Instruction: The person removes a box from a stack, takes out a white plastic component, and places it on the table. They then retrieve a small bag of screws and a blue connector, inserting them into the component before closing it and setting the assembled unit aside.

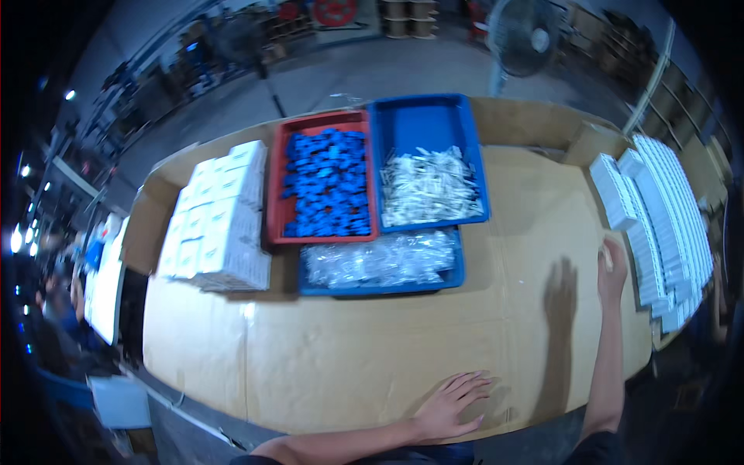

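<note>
My left hand (450, 406) rests palm down on the cardboard-covered table (372, 349) near its front edge, fingers stretched out and holding nothing. My right hand (612, 267) is reached out at the right, its fingers slightly bent and apart from the thumb. Nothing shows in it. Just beyond its fingertips and to its right stand stacked rows of flat white cartons (655, 225). The two closest short stacks (612, 192) lie just past the hand. Whether the fingers touch any carton, I cannot tell.
A red tray (273, 201) holds blue plastic pieces (325, 182). Beside it, one blue tray (418, 120) holds small white parts (430, 186); another holds clear plastic bags (380, 260). White boxes (221, 221) are piled at left. Cardboard walls (527, 122) edge the table; a fan (523, 37) stands behind.
</note>
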The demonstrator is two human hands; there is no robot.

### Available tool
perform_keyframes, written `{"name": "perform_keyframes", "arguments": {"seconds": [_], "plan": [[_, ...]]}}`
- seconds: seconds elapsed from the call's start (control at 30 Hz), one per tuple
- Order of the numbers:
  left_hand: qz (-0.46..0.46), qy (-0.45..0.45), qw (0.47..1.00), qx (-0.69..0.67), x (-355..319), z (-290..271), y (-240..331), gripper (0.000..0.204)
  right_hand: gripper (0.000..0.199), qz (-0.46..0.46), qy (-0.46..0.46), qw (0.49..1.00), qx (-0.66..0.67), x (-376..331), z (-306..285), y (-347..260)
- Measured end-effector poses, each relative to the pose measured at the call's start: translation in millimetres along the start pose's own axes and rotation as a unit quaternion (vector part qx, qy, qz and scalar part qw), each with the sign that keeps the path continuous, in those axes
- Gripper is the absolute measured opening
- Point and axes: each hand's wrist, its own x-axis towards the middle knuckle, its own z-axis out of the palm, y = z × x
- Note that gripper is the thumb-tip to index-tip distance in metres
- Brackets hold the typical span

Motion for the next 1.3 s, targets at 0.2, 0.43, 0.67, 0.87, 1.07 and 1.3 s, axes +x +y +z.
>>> {"name": "perform_keyframes", "arguments": {"seconds": [0.2,0.43,0.67,0.87,1.07,1.3], "plan": [[0.063,0.067,0.995,-0.027,-16,14,1,0.041,0.025,0.022,-0.054,0.997,0.052,-172,-21,-135],[-0.097,0.122,0.915,-0.372,-44,9,-1,0.027,0.019,0.043,-0.063,0.988,0.132,-284,-21,-240],[-0.145,0.149,0.872,-0.443,-184,-48,-2,0.033,0.012,-0.037,-0.115,0.981,0.153,-347,-25,-294],[-0.150,0.399,0.849,-0.312,-285,-100,-3,0.042,0.013,-0.076,-0.121,0.975,0.172,-371,-28,-314],[-0.172,0.543,0.822,0.011,-323,-169,-58,0.038,0.014,-0.105,-0.109,0.974,0.168,-348,-45,-358],[-0.245,0.535,0.778,0.221,-309,-179,-65,0.043,0.015,-0.143,-0.171,0.963,0.149,-284,-46,-401]]}}
